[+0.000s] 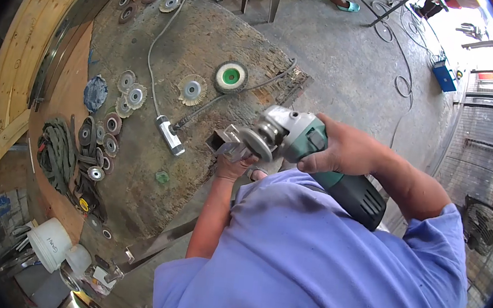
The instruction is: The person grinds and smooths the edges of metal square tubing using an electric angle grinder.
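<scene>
My right hand (342,148) is wrapped round a green and black angle grinder (362,202) with a silver gear head. A round wheel (254,143) on the grinder's head overlaps a shiny metal piece (218,142) with a square hollow end. Below the wheel, my left hand (234,168) is closed around that metal piece at the edge of the worn workbench (135,202); its fingers are partly hidden. Nearby on the bench lie a wheel with a green centre (231,77), a pleated disc (191,90) and a silver cord connector (170,136).
A grey cord (152,56) runs across the bench. Several abrasive discs (136,96), a heap of dark belts (57,150) and a white bucket (49,245) stand to the left. Someone's foot in a teal shoe (349,6) shows beyond. At right is a fan (482,224).
</scene>
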A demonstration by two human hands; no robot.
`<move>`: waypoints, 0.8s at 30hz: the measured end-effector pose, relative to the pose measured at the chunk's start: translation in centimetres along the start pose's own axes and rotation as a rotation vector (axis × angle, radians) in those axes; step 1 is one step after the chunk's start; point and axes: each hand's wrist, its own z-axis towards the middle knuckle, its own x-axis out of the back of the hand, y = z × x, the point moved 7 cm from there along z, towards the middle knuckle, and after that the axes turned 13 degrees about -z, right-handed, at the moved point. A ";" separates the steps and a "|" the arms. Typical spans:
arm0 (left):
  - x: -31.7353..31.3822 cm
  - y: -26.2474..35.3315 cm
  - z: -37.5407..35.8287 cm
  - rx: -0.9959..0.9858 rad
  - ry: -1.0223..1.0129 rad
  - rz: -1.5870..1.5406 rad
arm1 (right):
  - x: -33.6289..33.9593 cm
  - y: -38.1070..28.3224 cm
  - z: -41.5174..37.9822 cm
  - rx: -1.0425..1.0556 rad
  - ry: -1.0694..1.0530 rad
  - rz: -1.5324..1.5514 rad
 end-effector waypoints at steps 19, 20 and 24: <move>-0.6 -0.6 -0.5 0.265 -0.138 -0.048 | -1.0 0.0 3.6 0.054 -0.026 0.012; -0.9 -1.6 -0.9 0.337 -0.154 -0.151 | -1.1 0.0 3.8 0.041 -0.029 0.013; 0.3 0.5 0.8 0.423 -0.172 -0.167 | -1.0 -0.2 5.1 0.015 -0.038 0.002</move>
